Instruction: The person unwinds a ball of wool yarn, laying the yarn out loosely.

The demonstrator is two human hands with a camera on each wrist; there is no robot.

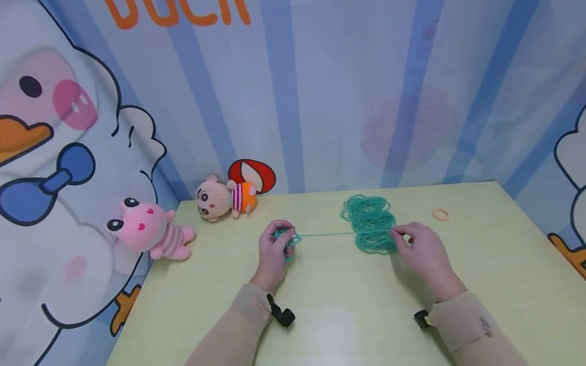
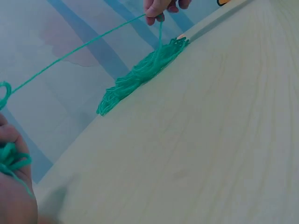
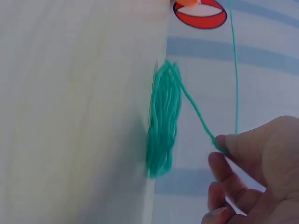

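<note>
My left hand (image 1: 274,251) grips a small bundle of green yarn (image 1: 285,239), its loops poking out past the fingers. From that bundle a single strand (image 1: 327,234) runs taut across to my right hand (image 1: 426,256). There the thumb and forefinger pinch it, as the right wrist view shows, above the table. A larger heap of looped green yarn (image 1: 373,223) lies on the table between the hands and a little behind them. In the right wrist view, a strand leads from this yarn pile (image 3: 163,126) up to the pinching fingertips (image 3: 233,144).
A pink plush toy (image 1: 155,229) lies at the table's left edge. Behind it rests another plush toy (image 1: 226,197) in a striped top. An orange ring (image 1: 440,214) sits at the back right. A printed curtain (image 1: 339,91) hangs along the table's back edge.
</note>
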